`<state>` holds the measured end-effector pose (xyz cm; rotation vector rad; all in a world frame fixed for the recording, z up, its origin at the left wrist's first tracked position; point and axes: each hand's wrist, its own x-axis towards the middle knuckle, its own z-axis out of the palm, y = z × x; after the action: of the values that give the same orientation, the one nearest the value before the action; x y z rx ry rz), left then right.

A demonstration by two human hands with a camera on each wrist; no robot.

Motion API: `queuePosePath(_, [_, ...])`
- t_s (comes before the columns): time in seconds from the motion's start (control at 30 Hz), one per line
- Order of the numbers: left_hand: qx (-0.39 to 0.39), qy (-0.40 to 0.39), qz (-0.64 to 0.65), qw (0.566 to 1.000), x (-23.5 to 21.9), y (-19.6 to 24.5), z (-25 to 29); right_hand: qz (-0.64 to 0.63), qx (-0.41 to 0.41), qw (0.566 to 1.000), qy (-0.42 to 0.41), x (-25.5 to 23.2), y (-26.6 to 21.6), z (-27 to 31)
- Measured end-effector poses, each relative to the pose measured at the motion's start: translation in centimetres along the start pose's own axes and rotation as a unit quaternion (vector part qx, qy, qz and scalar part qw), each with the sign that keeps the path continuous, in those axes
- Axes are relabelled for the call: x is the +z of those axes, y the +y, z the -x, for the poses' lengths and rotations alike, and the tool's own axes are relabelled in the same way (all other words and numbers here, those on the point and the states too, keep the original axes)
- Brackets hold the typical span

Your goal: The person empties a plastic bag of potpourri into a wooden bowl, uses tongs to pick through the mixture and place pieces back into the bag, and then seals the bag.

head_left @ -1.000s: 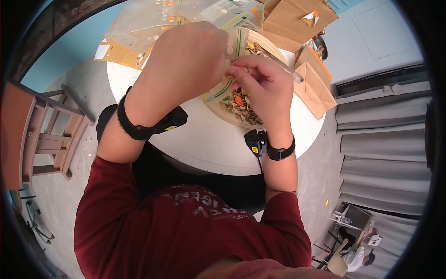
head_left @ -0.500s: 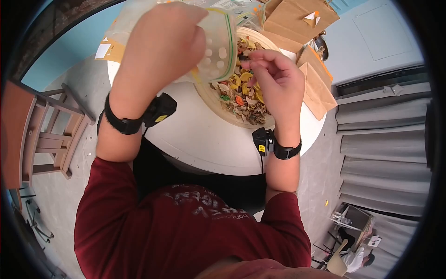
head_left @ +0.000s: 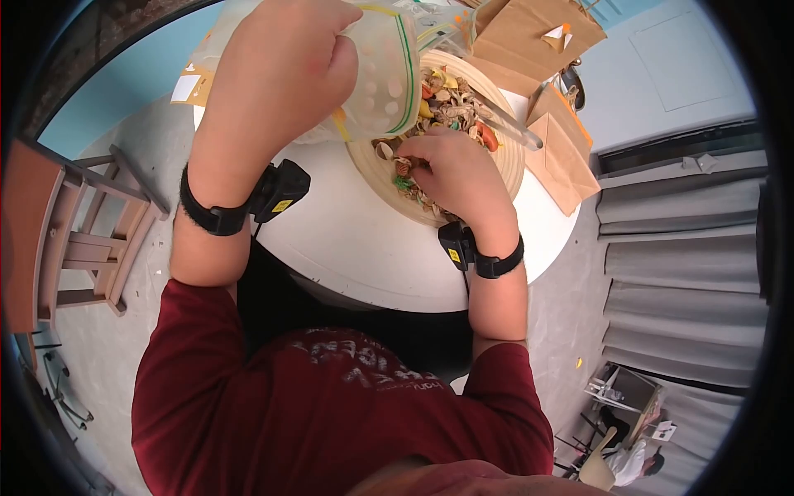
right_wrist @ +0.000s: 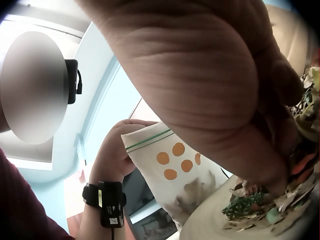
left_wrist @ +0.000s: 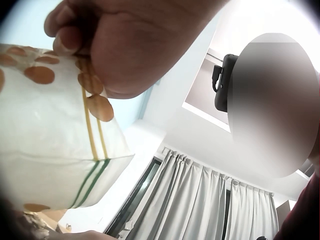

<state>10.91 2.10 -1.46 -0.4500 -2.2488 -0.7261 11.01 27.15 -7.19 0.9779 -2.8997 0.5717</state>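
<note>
My left hand [head_left: 285, 78] pinches the top edge of a translucent zip bag [head_left: 385, 83] with pale dots; in the left wrist view the bag [left_wrist: 55, 130] shows orange dots and green and yellow seal lines. Its mouth faces the round wooden tray [head_left: 368, 178]. My right hand [head_left: 463, 178] reaches down into the mixed dried pieces [head_left: 451, 107] on the tray, with fingers curled among them. In the right wrist view the right hand's fingertips touch the pieces beside a green bit [right_wrist: 245, 205], and some dark contents show low inside the bag [right_wrist: 187, 192].
Metal tongs [head_left: 517, 128] lie across the tray's right rim. Brown paper bags [head_left: 562, 165] stand at the right, and more clear bags [head_left: 442, 25] lie behind the tray on the white table [head_left: 331, 248]. A wooden chair [head_left: 99, 240] stands at the left.
The left hand has drawn the bag back and left, off the tray's middle. The right hand moved away from the bag, then down into the pieces.
</note>
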Motion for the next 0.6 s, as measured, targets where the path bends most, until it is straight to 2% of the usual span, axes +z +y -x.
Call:
queuePosePath(0.23, [0.032,0.004,-0.012,0.999,0.2,0.3,0.0,-0.027,0.008,0.999,0.036,-0.4,0.6,-0.4])
queuePosePath(0.33, [0.042,-0.004,0.005,0.999,0.3,0.4,0.0,-0.047,0.033,0.995,0.087,-1.0,0.5,-0.3])
queuePosePath(0.43, [0.052,-0.006,0.003,0.999,0.5,0.6,0.0,-0.128,0.089,0.984,0.081,-2.0,0.2,-0.2])
queuePosePath(0.53, [0.05,-0.01,0.002,0.999,0.7,0.6,0.0,-0.131,0.09,0.984,0.085,-2.2,0.1,-0.2])
queuePosePath(0.6, [0.052,-0.007,-0.003,0.999,0.7,0.6,0.1,-0.128,0.057,0.987,0.081,-1.5,0.7,-0.3])
